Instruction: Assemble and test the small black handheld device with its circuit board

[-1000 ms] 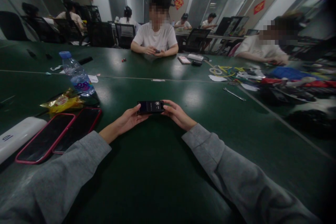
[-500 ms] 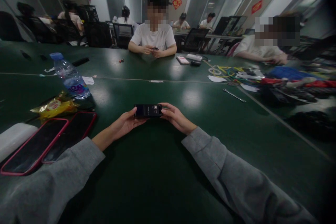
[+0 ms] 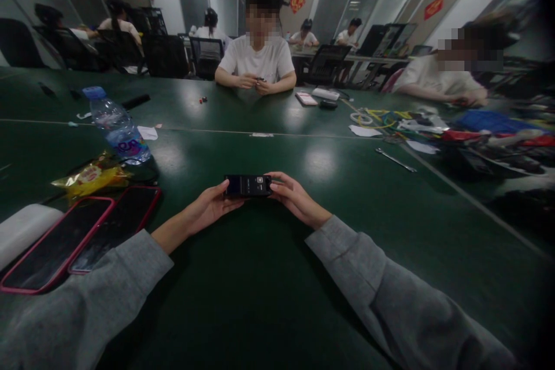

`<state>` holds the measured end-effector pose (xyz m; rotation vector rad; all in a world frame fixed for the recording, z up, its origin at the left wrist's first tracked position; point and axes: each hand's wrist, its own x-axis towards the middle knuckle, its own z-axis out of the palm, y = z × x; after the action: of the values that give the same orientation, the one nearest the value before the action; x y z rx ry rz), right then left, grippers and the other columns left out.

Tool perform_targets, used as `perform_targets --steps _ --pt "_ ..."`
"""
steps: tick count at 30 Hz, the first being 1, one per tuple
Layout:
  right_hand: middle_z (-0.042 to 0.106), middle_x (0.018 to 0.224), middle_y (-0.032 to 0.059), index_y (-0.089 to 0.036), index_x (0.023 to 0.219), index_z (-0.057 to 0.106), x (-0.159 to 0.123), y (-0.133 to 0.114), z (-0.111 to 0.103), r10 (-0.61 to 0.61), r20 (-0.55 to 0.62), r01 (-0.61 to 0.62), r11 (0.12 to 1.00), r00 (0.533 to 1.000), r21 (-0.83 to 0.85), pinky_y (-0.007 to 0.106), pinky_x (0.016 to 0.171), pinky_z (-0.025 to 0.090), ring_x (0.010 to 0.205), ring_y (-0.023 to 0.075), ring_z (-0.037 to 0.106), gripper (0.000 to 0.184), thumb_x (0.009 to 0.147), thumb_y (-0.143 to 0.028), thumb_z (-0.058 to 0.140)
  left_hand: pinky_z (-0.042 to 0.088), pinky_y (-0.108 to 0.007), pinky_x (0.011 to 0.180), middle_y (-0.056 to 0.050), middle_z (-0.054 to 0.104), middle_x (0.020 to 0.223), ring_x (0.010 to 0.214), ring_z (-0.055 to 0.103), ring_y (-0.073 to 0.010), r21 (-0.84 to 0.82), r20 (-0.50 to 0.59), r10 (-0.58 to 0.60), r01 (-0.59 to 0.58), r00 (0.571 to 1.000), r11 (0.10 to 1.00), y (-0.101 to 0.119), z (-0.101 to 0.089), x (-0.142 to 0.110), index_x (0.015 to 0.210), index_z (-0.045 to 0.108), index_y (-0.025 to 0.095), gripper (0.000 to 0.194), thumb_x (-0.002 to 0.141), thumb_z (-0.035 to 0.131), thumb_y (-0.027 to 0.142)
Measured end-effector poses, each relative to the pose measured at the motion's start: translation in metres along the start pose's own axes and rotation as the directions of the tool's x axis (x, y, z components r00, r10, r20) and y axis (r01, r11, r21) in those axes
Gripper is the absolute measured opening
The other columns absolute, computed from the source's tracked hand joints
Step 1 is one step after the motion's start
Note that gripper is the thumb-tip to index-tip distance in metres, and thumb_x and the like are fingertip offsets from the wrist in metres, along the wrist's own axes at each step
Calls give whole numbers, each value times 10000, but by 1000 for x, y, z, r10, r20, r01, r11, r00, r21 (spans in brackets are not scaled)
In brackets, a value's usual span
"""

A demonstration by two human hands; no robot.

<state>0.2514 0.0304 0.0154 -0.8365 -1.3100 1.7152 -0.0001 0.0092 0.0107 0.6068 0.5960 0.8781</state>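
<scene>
Between my two hands is a small black device with a screen point(image 3: 247, 185), held lengthwise from side to side, with small white markings on its right half. My left hand point(image 3: 212, 203) grips its left end, thumb on the front edge and fingers beneath. At the right end, my right hand point(image 3: 296, 196) pinches it between thumb and fingers. What kind of device it is I cannot make out. Left of my left hand, two phones with pink-red edges point(image 3: 117, 225) lie side by side on the green table point(image 3: 243, 295).
A clear water bottle point(image 3: 119, 127) and a yellow packet point(image 3: 91, 178) stand and lie at the left, near a white object point(image 3: 26, 230). A wrench point(image 3: 395, 160) lies right, before heaped cables point(image 3: 390, 118). One person point(image 3: 258, 60) sits opposite, another point(image 3: 433, 78) at the right.
The whole view has shifted slightly, so things appear a little further right. Both hands keep the same grip on the black device.
</scene>
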Motion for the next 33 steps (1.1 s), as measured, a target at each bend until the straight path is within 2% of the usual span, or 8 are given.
perform_targets --steps 6,10,13,16,18,22,27,33 --pt "603 1105 39 -257 1099 559 0 0 3 -16 -27 14 997 1000 -81 391 973 454 1052 183 579 332 798 -343 672 309 -419 1120 -207 543 1306 1204 552 -288 -34 6 -8 8 1000 999 0 0 0 1378 389 92 554 903 560 318" --pt "582 1152 47 -256 1128 539 -1 1 7 -91 10 91 970 996 -227 422 1021 411 1112 204 555 446 739 -332 744 310 -434 1115 -215 558 1285 1177 572 -292 -5 8 -11 11 1000 1000 -1 0 0 1359 414 84 552 898 566 347" --pt "535 1220 55 -272 1187 515 -4 3 12 -196 97 219 879 976 -424 449 1024 408 1154 236 524 581 682 -328 797 329 -437 1104 -216 584 1247 1139 597 -287 41 -24 -5 6 1000 999 -1 4 0 1303 475 71 500 888 587 325" --pt "519 1218 60 -283 1214 513 -6 6 16 -320 93 305 719 943 -625 484 1026 394 1168 262 493 628 664 -349 808 354 -426 1090 -214 606 1214 1114 611 -274 58 -50 -4 7 999 998 0 8 0 1259 515 68 462 883 597 323" --pt "530 1195 61 -290 1220 514 -7 8 16 -357 75 311 669 931 -676 496 1012 402 1145 264 503 591 697 -355 782 359 -418 1089 -218 607 1215 1121 608 -274 62 -66 -20 24 998 998 1 9 0 1262 514 63 477 883 597 340" --pt "545 1193 66 -287 1226 508 -6 10 15 -323 69 289 709 944 -643 497 1002 419 1129 260 532 518 759 -341 727 343 -419 1100 -227 580 1265 1161 587 -279 85 -29 -22 24 999 996 1 10 -1 1300 494 69 508 897 570 369" --pt "561 1168 64 -264 1203 512 -4 9 15 -300 72 283 759 951 -587 465 990 441 1110 241 556 477 775 -325 714 334 -424 1107 -200 565 1305 1199 562 -277 96 9 -22 21 1000 995 1 6 -1 1317 491 100 487 916 537 374" --pt "573 1139 56 -260 1187 507 -2 12 12 -321 65 301 773 945 -558 457 979 445 1083 231 569 471 772 -334 715 357 -419 1091 -197 572 1296 1172 583 -274 36 41 -34 33 999 999 0 -1 3 1315 494 111 468 925 522 367"
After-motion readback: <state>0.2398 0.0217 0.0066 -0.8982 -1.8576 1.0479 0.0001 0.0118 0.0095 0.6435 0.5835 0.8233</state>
